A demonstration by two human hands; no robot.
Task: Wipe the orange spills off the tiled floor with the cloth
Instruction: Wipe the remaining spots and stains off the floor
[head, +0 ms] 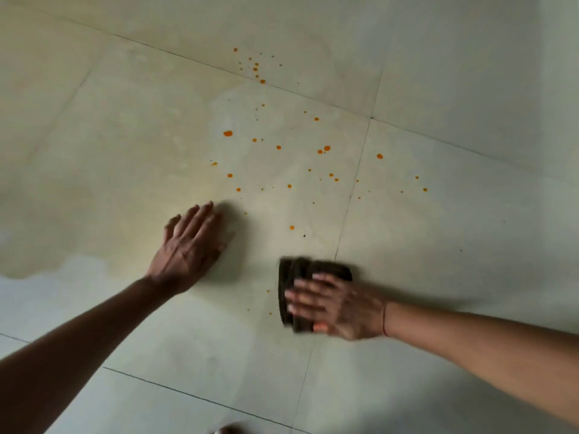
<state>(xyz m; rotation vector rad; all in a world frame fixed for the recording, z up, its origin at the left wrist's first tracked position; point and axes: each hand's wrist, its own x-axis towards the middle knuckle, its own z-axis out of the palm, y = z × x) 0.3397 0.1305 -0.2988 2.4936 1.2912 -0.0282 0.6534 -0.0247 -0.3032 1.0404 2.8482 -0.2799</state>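
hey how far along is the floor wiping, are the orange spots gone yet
Little looks done: the pale tiled floor is speckled with orange droplets. In hand: the right hand presses a dark folded cloth on the floor, motion-blurred, while the left hand is spread flat. Left: the main scatter and the far cluster.

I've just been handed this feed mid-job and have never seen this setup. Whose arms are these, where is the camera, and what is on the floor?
There is no machine here: a person works with bare hands, and the one picture comes from a camera on their head, looking down. The right hand presses a dark folded cloth flat on the tiled floor. The left hand is open, holds nothing, and is spread low over the tile; whether it touches is unclear. Orange spills lie scattered as small drops ahead of both hands, with a second cluster farther away. A paler wet-looking patch marks the floor at the left.
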